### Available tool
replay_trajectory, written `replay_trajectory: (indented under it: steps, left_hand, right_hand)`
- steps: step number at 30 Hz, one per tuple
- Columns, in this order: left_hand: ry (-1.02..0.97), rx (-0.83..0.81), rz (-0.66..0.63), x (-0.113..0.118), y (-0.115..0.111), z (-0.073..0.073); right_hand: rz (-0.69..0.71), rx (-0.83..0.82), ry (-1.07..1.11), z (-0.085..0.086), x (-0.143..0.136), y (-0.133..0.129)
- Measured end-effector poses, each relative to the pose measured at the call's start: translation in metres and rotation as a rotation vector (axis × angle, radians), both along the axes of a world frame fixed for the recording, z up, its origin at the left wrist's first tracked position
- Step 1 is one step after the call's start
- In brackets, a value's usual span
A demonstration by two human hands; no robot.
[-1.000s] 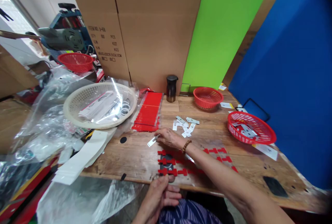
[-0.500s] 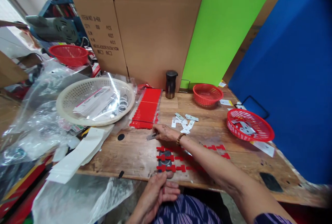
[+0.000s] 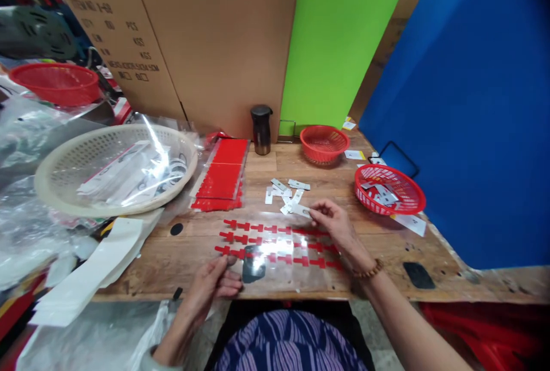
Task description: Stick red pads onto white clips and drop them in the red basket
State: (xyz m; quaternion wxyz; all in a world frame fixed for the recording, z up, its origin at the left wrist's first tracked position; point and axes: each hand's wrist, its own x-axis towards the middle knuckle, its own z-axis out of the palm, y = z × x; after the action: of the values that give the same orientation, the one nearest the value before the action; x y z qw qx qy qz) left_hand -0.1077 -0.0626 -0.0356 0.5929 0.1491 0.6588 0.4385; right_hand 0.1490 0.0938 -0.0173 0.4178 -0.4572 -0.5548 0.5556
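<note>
A clear plastic sheet [image 3: 277, 279] lies near the table's front edge, carrying rows of red T-shaped tabs [image 3: 270, 229]. At its left edge is my left hand [image 3: 217, 279], thumb on top by an end tab and the other fingers curled below, closed on the sheet. My right hand [image 3: 339, 227] hovers past the sheet's back edge, pinching a small flat metal plate [image 3: 301, 209] between thumb and fingertips. Right beside that plate lies a loose pile of similar metal plates [image 3: 281, 189].
Red sheets [image 3: 221, 170] lie stacked behind left. A dark flask [image 3: 261, 130] and a red basket [image 3: 324, 143] stand at the back. Another red basket [image 3: 389, 190] holds plates at right. A cream basket [image 3: 116, 168] and white strips [image 3: 92, 271] occupy the left.
My right hand has moved right, from near the red stack to beside the plate pile. The tabbed sheet and my left hand have shifted left on the table. The view has turned right.
</note>
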Motion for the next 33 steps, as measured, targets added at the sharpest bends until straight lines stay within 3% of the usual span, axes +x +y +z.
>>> replay_trajectory:
  steps: [4,6,8,10,11,15,18,23,27,30,33]
  left_hand:
    - [0.330,-0.026,-0.121,-0.017,-0.007,0.006]
    - [0.638,-0.016,-0.159,-0.026,-0.012,0.015]
    - [0.923,0.001,-0.065,-0.027,-0.013,0.026]
    - [1.018,0.056,-0.017,-0.016,-0.009,0.036]
    - [0.924,0.098,-0.032,-0.005,-0.005,0.040]
    - [0.234,0.141,-0.210,0.057,0.018,0.040]
    - [-0.056,0.111,-0.306,0.091,0.032,0.032]
    - [-0.166,0.097,-0.274,0.103,0.043,0.024]
    - [-0.182,0.072,-0.210,0.098,0.047,0.024]
    - [-0.185,0.054,-0.176,0.095,0.050,0.023]
    - [-0.196,0.041,-0.167,0.093,0.051,0.021]
  right_hand:
    - [-0.120,-0.150,0.075,-0.013,0.024,-0.033]
    - [-0.131,-0.195,0.080,-0.015,0.028,-0.047]
    - [-0.100,-0.224,0.068,-0.015,0.027,-0.060]
    - [-0.038,-0.250,0.057,-0.013,0.024,-0.069]
    - [-0.009,-0.259,0.058,-0.011,0.021,-0.073]
    - [0.065,-0.266,0.070,-0.007,0.009,-0.085]
    - [0.109,-0.245,0.082,-0.007,0.004,-0.089]
    - [0.133,-0.158,0.001,-0.012,0.010,-0.093]
    - [0.079,0.172,-0.336,-0.013,0.031,-0.098]
    - [0.124,0.427,-0.595,-0.018,0.045,-0.105]
    - [0.178,0.580,-0.745,-0.030,0.047,-0.111]
